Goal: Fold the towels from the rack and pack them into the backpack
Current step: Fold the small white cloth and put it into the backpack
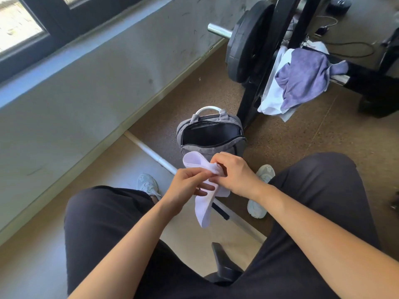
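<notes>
Knees in dark trousers (97,223) fill the bottom of my feed, and just above them both hands work a small white towel (204,209). I see the left hand (187,188) pinching it between thumb and fingers, while the right hand (235,172) curls round its bunched upper end. Both sit just this side of the grey backpack (207,150), which stands unzipped on the floor. Beyond the backpack, to its right, a purple towel (306,78) lies over a white cloth (269,98) on the black rack (248,104).
</notes>
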